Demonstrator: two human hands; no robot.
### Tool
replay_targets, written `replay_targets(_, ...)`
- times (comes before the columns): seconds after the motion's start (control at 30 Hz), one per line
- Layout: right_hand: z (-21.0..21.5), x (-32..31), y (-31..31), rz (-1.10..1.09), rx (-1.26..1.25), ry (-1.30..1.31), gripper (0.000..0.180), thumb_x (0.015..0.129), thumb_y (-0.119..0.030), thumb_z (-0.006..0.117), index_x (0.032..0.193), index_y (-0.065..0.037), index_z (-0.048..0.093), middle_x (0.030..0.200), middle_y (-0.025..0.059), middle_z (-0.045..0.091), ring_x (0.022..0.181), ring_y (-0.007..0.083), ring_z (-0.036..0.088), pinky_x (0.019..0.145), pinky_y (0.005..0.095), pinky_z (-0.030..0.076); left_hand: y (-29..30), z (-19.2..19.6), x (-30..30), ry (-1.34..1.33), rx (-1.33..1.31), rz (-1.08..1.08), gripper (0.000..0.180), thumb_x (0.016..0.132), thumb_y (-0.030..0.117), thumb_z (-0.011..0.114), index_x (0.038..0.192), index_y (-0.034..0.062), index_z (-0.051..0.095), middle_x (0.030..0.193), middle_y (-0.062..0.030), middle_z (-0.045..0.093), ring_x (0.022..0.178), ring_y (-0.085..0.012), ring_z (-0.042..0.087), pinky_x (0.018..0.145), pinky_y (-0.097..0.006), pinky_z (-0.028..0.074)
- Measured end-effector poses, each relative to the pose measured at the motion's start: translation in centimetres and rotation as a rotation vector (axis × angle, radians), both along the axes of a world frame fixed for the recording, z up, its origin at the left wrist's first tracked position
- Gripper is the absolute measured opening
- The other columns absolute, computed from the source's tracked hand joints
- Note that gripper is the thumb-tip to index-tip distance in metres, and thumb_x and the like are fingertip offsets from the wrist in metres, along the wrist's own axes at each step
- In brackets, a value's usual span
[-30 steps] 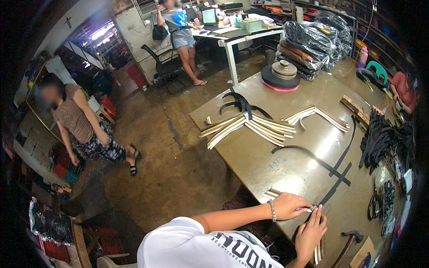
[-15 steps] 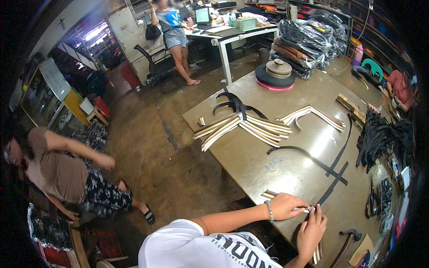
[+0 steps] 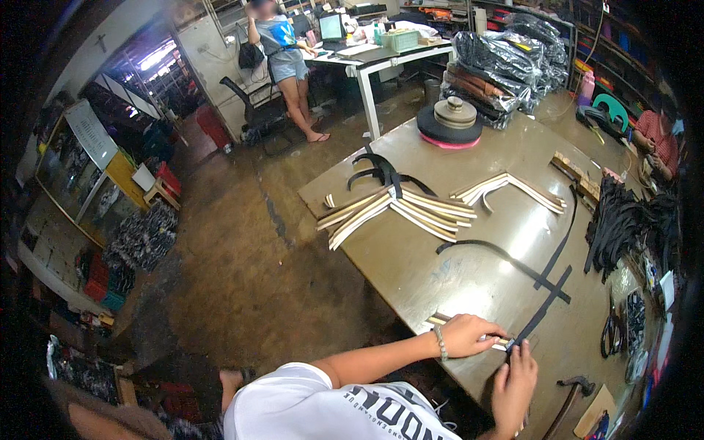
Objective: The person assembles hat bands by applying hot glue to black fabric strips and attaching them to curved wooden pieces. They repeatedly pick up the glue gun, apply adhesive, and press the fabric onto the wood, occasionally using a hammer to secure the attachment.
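Note:
At the table's near edge, my left hand (image 3: 473, 335) is closed with thumb and fingers around a cream-and-brown layered strip (image 3: 438, 319). The strip's other end shows left of my wrist. Beside it, my right hand (image 3: 515, 378) presses its fingers at the near end of a black strap (image 3: 536, 320), where strap and strip meet. My fingers partly hide that joint. The strap runs away across the table and crosses other black straps (image 3: 484, 247). Farther off lies a bundle of similar layered strips (image 3: 396, 213) with black straps on it, and a bent strip group (image 3: 510, 183) to its right.
A hammer (image 3: 570, 403) and scissors (image 3: 611, 334) lie on the right of the table (image 3: 411, 282). Beyond are a heap of black straps (image 3: 623, 227), a wooden block (image 3: 576, 178) and black webbing rolls (image 3: 449, 128). One person (image 3: 664, 143) sits far right; another (image 3: 286, 62) stands at a desk.
A person walking at the left has come nearer and now shows only at the lower left edge. My right fingers have shifted slightly at the joint; my left hand stays nearly in place.

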State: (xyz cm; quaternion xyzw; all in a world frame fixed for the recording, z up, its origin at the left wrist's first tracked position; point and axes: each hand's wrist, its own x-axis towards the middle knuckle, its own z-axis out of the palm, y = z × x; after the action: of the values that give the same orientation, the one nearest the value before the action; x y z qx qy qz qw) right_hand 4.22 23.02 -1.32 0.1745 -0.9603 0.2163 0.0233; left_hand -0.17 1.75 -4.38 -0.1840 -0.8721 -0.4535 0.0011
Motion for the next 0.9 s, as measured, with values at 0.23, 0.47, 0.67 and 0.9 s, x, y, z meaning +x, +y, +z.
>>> replay_targets(0.23, -2.3, -0.9, 9.1, -0.754, 0.355, 0.170, 0.056, 0.095, -0.027, 0.058, 0.142, -0.001, 0.041, 0.134, 0.0216, 0.049, 0.122, 0.0395, 0.047, 0.100, 0.0478, 0.039, 0.2, -1.0, -0.2, 0.036, -0.054, 0.007, 0.030, 0.089, 0.027, 0.061, 0.116, 0.0179, 0.067, 0.085, -0.0109, 0.071, 0.074, -0.0302, 0.069, 0.067, -0.042, 0.054)
replay_targets(0.47, -5.1, -1.4, 15.7, -0.636, 0.433, 0.317, 0.059, 0.093, -0.030, 0.062, 0.140, -0.001, 0.042, 0.127, 0.0223, 0.050, 0.116, 0.0408, 0.049, 0.095, 0.0478, 0.040, 0.3, -1.8, -0.1, 0.100, -0.051, 0.043, 0.034, 0.088, 0.028, 0.062, 0.120, 0.0162, 0.062, 0.090, -0.0097, 0.058, 0.077, -0.0308, 0.064, 0.067, -0.043, 0.052)
replay_targets(0.67, -7.3, -2.7, 22.1, -0.709, 0.216, 0.137, 0.047, 0.098, -0.031, 0.056, 0.134, -0.001, 0.047, 0.119, 0.0200, 0.054, 0.109, 0.0358, 0.053, 0.090, 0.0421, 0.044, 0.4, -2.2, -0.1, 0.089, -0.042, 0.058, 0.031, 0.088, 0.029, 0.062, 0.117, 0.0153, 0.063, 0.096, -0.0088, 0.057, 0.079, -0.0300, 0.064, 0.070, -0.042, 0.052)
replay_targets(0.9, -0.3, -0.1, 7.3, -0.734, -0.699, 0.068, 0.043, 0.105, -0.040, 0.040, 0.111, 0.000, 0.056, 0.088, 0.0120, 0.051, 0.078, 0.0216, 0.046, 0.067, 0.0326, 0.038, 0.7, -2.2, -0.2, 0.064, -0.078, 0.064, 0.028, 0.090, 0.029, 0.060, 0.113, 0.0143, 0.065, 0.097, -0.0089, 0.058, 0.079, -0.0293, 0.065, 0.070, -0.042, 0.053)
